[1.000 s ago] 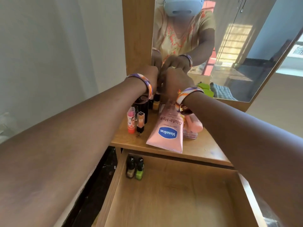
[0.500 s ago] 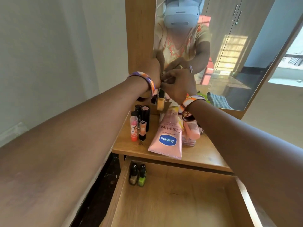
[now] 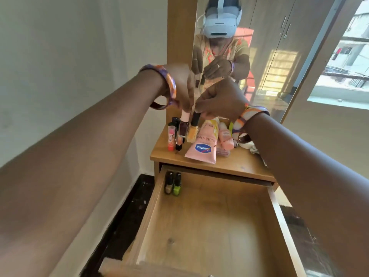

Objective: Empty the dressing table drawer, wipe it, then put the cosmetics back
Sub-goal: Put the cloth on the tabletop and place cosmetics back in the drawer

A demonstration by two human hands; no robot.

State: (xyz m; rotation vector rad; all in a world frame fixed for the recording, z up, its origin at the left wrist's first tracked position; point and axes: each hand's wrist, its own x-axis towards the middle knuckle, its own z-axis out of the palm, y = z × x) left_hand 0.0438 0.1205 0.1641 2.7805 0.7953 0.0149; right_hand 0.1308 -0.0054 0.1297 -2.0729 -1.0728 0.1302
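The pink tube point(image 3: 201, 148) reads "Vaseline" and "Gluta-Hya", upside down.

Drawer point(image 3: 209, 226) mostly free — bottles point(image 3: 173, 183) seemingly crowd back-left.

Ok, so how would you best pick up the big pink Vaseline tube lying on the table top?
Grip the pink tube across its wide flat end, coming down from the front edge of the table top. It lies flat with that end nearest and bare, while its cap end is tucked back among other tubes.
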